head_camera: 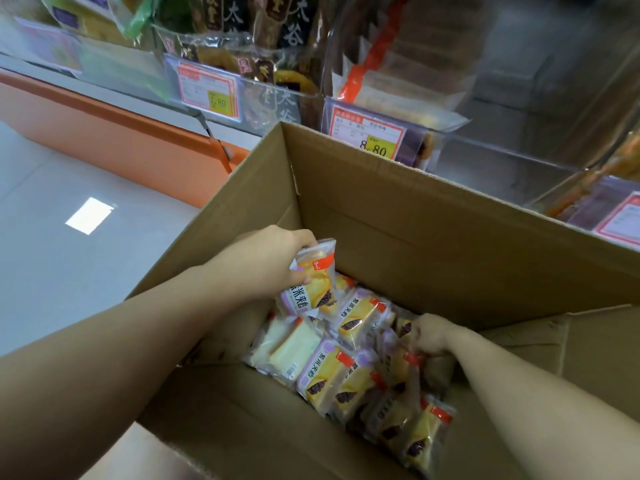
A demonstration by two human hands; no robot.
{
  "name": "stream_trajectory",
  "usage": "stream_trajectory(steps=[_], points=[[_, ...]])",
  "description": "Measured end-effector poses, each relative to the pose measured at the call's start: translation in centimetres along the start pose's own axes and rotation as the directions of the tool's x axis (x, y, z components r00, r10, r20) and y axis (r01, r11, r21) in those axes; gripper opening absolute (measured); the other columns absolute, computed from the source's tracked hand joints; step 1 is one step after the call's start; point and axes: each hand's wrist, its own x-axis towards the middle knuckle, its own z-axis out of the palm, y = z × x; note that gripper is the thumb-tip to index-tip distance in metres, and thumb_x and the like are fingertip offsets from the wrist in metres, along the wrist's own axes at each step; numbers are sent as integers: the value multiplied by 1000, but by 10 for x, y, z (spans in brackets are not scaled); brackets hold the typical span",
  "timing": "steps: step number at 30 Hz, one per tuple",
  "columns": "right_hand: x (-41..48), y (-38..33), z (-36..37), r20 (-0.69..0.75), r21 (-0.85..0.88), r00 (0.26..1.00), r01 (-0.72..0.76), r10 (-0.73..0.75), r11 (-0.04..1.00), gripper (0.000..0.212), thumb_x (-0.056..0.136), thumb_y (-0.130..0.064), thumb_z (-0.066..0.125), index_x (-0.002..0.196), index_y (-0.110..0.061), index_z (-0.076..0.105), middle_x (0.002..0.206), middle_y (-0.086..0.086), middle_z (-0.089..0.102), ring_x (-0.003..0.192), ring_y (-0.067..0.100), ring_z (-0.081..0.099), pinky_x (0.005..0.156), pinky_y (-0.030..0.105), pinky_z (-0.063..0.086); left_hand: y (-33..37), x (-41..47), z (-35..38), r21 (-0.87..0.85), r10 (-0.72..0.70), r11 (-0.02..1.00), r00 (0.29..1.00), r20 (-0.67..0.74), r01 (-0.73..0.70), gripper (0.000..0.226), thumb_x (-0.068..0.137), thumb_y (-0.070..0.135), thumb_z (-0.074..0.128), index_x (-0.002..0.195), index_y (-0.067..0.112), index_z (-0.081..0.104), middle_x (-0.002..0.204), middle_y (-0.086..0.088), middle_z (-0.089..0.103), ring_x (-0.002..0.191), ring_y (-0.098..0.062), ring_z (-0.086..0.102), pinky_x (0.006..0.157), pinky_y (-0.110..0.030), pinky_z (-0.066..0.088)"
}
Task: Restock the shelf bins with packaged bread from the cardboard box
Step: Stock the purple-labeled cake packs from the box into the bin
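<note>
Left hand fingers pinching raised bread packet inside cardboard box, right hand fingers gripping second packet deeper inside

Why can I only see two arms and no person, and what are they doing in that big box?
The camera sits on the person's head and looks down, so you see only their own arms. There is no robot here, just bare hands. The left hand holds one packet of bread above the others in the cardboard box. The right hand reaches deeper and grips another packet among the many bread packets lying inside. Behind the box are clear shelf bins with price tags, where the bread should go.
</note>
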Motion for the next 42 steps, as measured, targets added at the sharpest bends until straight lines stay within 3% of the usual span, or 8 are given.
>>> stream_trajectory(steps=[4, 9, 15, 21, 25, 33, 37, 42], points=[[-14, -1, -40, -19, -18, 1000, 21, -21, 1000, 13, 95, -9, 45, 100, -8, 57, 111, 12, 61, 85, 20, 53, 55, 21, 43, 4, -2, -5, 34, -3, 999, 999, -44, 5, 36, 85, 39, 66, 116, 29, 51, 109, 0, 64, 101, -25, 60, 77, -34, 49], [-66, -13, -87, -164, 28, 968, 198, -191, 980, 13, 93, -12, 49, 83, -19, 54, 92, 0, 61, 74, 15, 53, 65, 23, 44, 17, -5, -23, 39, 19, 999, 988, -151, -13, 39, 87, 37, 63, 122, 29, 49, 116, 0, 62, 107, -25, 57, 79, -36, 49], [-160, -20, -122, -541, 52, 753, 475, -375, 878, 8, 90, -22, 61, 83, -27, 59, 80, -17, 58, 75, -2, 51, 69, 12, 38, 30, -15, -45, -164, 82, 980, 976, -202, -117, 32, 81, 34, 70, 110, 28, 57, 106, 5, 66, 100, -17, 60, 77, -32, 48], [-190, -31, -129, -839, 195, 496, 659, -225, 727, 24, 84, -15, 69, 72, -33, 58, 95, -5, 62, 92, 4, 58, 84, 18, 42, 44, -24, -81, -524, 117, 824, 969, -215, -216, 19, 78, 28, 76, 85, 18, 62, 73, 9, 64, 64, 4, 56, 59, -15, 40], [-203, -38, -131, -879, 302, 457, 756, -138, 581, 17, 84, -11, 67, 71, -21, 63, 98, 2, 69, 108, -11, 54, 89, 9, 39, 54, -30, -92, -708, 129, 662, 968, -216, -246, 17, 84, 21, 70, 99, 15, 65, 93, 1, 73, 88, -10, 69, 78, -24, 53], [-230, -37, -147, -934, 314, 356, 826, -1, 467, 13, 81, -7, 69, 74, -18, 65, 97, -6, 72, 88, 8, 67, 75, 15, 50, 74, -37, -111, -845, 175, 420, 943, -282, -330, 30, 83, 38, 62, 107, 19, 63, 99, 1, 74, 94, -13, 69, 83, -29, 53], [-238, -38, -150, -941, 327, 330, 837, 72, 438, 9, 79, -8, 71, 73, -16, 69, 95, -3, 72, 85, 16, 69, 74, 24, 55, 81, -47, -117, -760, 266, 523, 921, -284, -386, 62, 65, 54, 78, 119, 39, 52, 117, 18, 64, 106, 4, 60, 94, -25, 48], [-242, -41, -152, -946, 323, 307, 844, 107, 428, 3, 77, -15, 72, 75, -16, 70, 91, 9, 72, 82, 20, 69, 75, 35, 57, 93, -56, -118, -577, 286, 658, 870, -402, -483, 95, 70, 28, 82, 130, 51, 12, 119, 50, 25, 105, 40, 25, 82, 9, 25]])
